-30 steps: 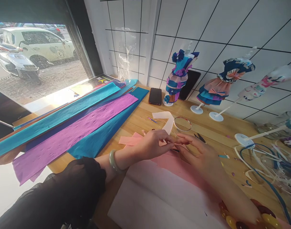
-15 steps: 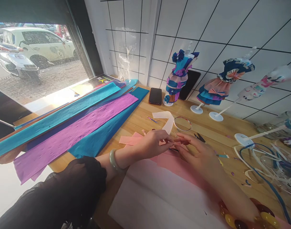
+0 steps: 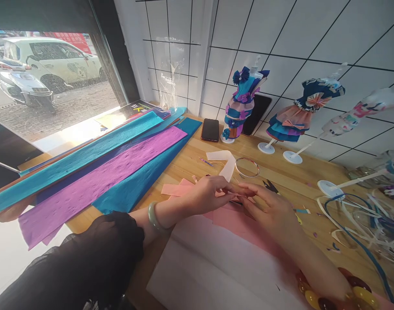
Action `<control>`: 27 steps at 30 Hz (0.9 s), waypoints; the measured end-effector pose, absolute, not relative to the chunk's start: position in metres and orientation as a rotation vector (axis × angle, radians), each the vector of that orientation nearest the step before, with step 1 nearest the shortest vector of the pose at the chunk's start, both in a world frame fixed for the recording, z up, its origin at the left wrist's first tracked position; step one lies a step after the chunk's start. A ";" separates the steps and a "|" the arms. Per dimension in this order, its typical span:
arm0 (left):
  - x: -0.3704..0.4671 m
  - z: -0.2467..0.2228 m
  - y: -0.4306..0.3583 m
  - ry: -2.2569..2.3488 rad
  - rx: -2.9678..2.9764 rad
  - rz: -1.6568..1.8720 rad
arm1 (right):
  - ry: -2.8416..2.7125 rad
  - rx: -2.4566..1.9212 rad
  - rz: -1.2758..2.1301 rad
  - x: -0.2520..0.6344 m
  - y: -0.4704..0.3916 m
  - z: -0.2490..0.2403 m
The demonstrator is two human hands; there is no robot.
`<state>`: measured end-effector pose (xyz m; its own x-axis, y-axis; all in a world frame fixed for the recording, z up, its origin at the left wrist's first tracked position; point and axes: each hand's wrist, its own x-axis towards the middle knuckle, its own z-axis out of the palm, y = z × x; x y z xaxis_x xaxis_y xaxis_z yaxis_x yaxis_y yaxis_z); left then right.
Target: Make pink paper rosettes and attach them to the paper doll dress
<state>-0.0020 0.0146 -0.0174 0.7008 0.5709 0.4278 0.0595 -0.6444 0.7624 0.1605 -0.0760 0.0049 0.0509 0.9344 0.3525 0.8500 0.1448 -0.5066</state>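
Head view: left hand and right hand pinched small item, identity unclear; flat pink paper sheet below right hand risked creasing if pressed.

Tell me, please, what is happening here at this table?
The person's left hand and right hand are close together over a pink sheet, fingers in a pinching pose; whatever they may hold is too small to make out. A pale strip lies just beyond them, and small dressed mannequins stand near the wall.
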 end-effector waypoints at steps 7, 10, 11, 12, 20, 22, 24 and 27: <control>-0.003 -0.018 0.016 0.490 2.180 0.774 | -1.652 -1.711 0.465 0.158 -0.075 0.006; -0.003 -0.020 0.017 0.486 2.206 0.761 | -1.599 -1.695 0.602 0.160 -0.075 0.005; -0.003 -0.020 0.017 0.486 2.213 0.756 | -1.587 -1.691 0.638 0.160 -0.075 0.005; -0.003 -0.019 0.017 0.492 2.216 0.749 | -1.583 -1.686 0.666 0.161 -0.075 0.004; -0.004 -0.017 0.015 0.489 2.244 0.758 | -1.797 -1.666 0.567 0.164 -0.072 0.001; -0.004 -0.018 0.016 0.453 2.279 0.767 | -1.875 -1.661 0.535 0.165 -0.071 0.003; -0.004 -0.019 0.016 0.437 2.305 0.772 | -1.932 -1.663 0.523 0.167 -0.071 0.004; -0.004 -0.021 0.018 0.424 2.313 0.783 | -1.975 -1.657 0.506 0.169 -0.072 0.006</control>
<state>-0.0038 0.0175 -0.0210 0.7691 0.4799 0.4221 0.0909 -0.7358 0.6710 0.1692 -0.0716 0.0062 -0.1263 0.9817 0.1427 0.7919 0.1864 -0.5814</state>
